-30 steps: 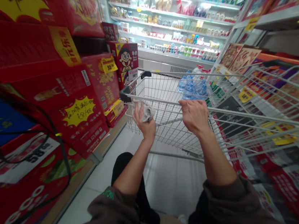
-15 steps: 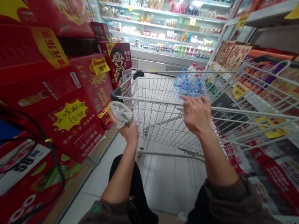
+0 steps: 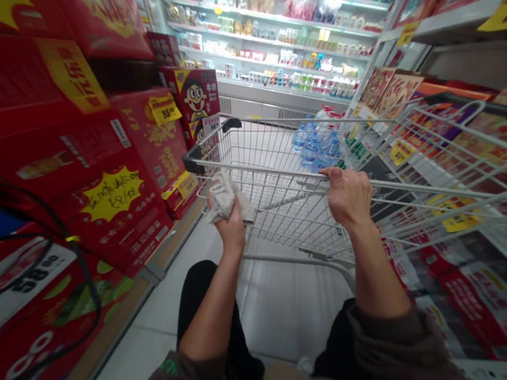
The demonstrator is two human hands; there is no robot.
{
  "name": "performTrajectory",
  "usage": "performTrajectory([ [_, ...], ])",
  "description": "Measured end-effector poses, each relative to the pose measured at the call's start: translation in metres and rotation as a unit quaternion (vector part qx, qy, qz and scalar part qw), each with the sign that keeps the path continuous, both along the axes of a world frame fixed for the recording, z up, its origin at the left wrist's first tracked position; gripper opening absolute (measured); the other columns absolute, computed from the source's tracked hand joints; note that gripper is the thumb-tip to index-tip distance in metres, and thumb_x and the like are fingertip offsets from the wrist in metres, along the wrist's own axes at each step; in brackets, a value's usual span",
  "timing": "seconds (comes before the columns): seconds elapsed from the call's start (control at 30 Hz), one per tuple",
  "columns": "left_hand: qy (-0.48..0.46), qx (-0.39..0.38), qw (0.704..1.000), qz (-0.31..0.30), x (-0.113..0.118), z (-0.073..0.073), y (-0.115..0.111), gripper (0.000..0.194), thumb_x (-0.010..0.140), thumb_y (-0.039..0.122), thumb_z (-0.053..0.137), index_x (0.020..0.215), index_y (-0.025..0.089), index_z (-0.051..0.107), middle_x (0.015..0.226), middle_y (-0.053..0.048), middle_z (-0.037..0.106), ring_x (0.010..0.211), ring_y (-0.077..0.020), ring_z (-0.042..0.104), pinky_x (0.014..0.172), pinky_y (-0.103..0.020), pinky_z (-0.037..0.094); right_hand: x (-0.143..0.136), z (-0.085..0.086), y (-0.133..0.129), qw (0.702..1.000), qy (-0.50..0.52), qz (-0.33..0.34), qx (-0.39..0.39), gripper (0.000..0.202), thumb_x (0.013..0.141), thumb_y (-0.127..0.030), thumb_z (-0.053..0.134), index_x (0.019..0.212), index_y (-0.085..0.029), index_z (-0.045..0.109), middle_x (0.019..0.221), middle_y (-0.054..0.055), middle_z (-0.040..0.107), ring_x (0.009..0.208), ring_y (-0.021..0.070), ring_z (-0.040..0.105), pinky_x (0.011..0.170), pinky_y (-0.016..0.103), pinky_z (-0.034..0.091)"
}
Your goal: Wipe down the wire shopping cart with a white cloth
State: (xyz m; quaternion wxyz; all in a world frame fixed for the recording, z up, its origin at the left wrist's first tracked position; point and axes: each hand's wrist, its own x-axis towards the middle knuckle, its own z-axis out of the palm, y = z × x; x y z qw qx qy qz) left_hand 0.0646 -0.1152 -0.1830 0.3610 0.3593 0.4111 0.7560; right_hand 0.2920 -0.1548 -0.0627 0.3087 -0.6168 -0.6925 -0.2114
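Note:
A crumpled pale grey cloth (image 3: 225,198) is bunched in my left hand (image 3: 233,228), whose fingers are closed around it beside the cart's side near its left corner. My right hand (image 3: 350,197) is wrapped over the upper side rail of a wire shopping cart (image 3: 286,226), thumb lying along the rail. The cart stands crosswise in front of me, its black corner pieces at the left and its wire side facing me. Part of my left fingers is hidden by the cloth.
Stacked red cartons (image 3: 100,184) with yellow price tags line the left. Clear blue water bottles (image 3: 317,145) stand beyond the cart. A lit refrigerated display (image 3: 271,33) spans the back. Shelves of boxed goods (image 3: 498,147) run along the right. Dark cables (image 3: 91,278) hang at the left.
My left hand with the cloth has moved right and slightly down, against the cart's side. My right hand has slid right along the rail, its fingers closing further around it.

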Motion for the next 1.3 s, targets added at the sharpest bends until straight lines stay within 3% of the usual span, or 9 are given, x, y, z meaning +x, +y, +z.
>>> performTrajectory([
  [0.17,-0.246,-0.035,0.956,-0.157,0.005,0.014,-0.038,0.038,0.078,0.043,0.082,0.109,0.022,0.074,0.120,-0.006,0.077,0.137,-0.0334,0.060,0.115,-0.047,0.053,-0.010,0.000,-0.010,0.999,0.009,0.022,0.028,0.053,0.108,-0.050,0.027,0.119,-0.019,0.070,0.118,0.012,0.075,0.112,0.0258,0.063,0.098,0.041,0.039],
  [0.27,-0.286,-0.057,0.928,-0.233,0.011,0.021,-0.056,0.034,0.078,0.042,0.082,0.104,0.020,0.076,0.116,-0.010,0.078,0.136,-0.0368,0.060,0.114,-0.048,0.053,-0.035,-0.007,-0.027,0.995,0.029,0.074,0.065,0.050,0.102,-0.054,0.045,0.134,-0.019,0.062,0.143,0.015,0.063,0.134,0.0289,0.054,0.113,0.045,0.037],
  [0.47,-0.286,-0.003,0.916,-0.281,0.023,0.026,-0.072,0.057,0.081,0.045,0.083,0.133,0.029,0.065,0.135,-0.006,0.071,0.143,-0.0322,0.054,0.120,-0.046,0.047,-0.085,-0.039,-0.051,0.971,0.161,0.152,-0.088,0.067,0.088,-0.067,0.065,0.137,-0.021,0.060,0.138,0.014,0.065,0.129,0.0291,0.060,0.110,0.045,0.047],
  [0.63,-0.322,-0.010,0.890,-0.323,0.024,0.021,-0.076,0.084,0.074,0.087,0.067,0.131,0.024,0.068,0.133,-0.012,0.071,0.146,-0.0356,0.050,0.116,-0.048,0.050,-0.091,-0.060,-0.044,0.935,0.282,0.187,-0.106,0.023,0.095,-0.045,0.064,0.093,-0.022,0.070,0.121,0.010,0.070,0.113,0.0212,0.066,0.102,0.037,0.052],
  [0.73,-0.342,-0.058,0.874,-0.341,0.022,0.015,-0.075,0.092,0.079,0.094,0.049,0.127,0.019,0.070,0.131,-0.015,0.072,0.146,-0.0372,0.049,0.114,-0.052,0.052,-0.087,-0.067,-0.039,0.913,0.352,0.186,-0.088,0.025,0.096,-0.041,0.060,0.077,-0.023,0.062,0.113,0.008,0.073,0.111,0.0208,0.066,0.101,0.037,0.050],
  [0.9,-0.325,-0.110,0.868,-0.359,0.027,0.004,-0.074,0.050,0.088,0.049,0.074,0.129,0.022,0.068,0.126,-0.009,0.076,0.137,-0.0325,0.061,0.114,-0.049,0.053,-0.078,-0.078,-0.031,0.788,0.577,0.173,-0.130,0.036,0.089,-0.055,0.062,0.075,-0.023,0.056,0.082,-0.001,0.067,0.079,0.0156,0.060,0.077,0.030,0.049],
  [1.03,-0.312,-0.127,0.892,-0.300,0.033,-0.003,-0.070,0.055,0.077,0.018,0.085,0.129,0.024,0.066,0.114,-0.006,0.079,0.120,-0.0279,0.072,0.111,-0.042,0.056,-0.069,-0.085,-0.024,0.682,0.701,0.165,-0.127,0.035,0.086,-0.057,0.061,0.083,-0.022,0.056,0.076,-0.002,0.062,0.070,0.0142,0.054,0.064,0.027,0.045],
  [1.2,-0.351,-0.157,0.900,-0.204,0.031,-0.006,-0.061,0.036,0.091,0.020,0.073,0.127,0.021,0.066,0.115,-0.006,0.079,0.115,-0.0223,0.074,0.105,-0.035,0.059,-0.070,-0.094,-0.045,0.833,0.545,0.009,0.091,0.029,0.099,-0.050,0.043,0.101,-0.024,0.056,0.104,0.008,0.065,0.101,0.0216,0.061,0.092,0.039,0.050],
  [1.3,-0.378,-0.145,0.889,-0.215,0.028,-0.007,-0.061,0.033,0.097,0.026,0.067,0.130,0.022,0.064,0.123,-0.007,0.076,0.120,-0.0212,0.072,0.105,-0.035,0.059,-0.080,-0.103,-0.065,0.925,0.364,0.066,0.092,0.020,0.100,-0.042,0.050,0.096,-0.024,0.060,0.100,0.008,0.067,0.101,0.0229,0.062,0.096,0.041,0.050],
])
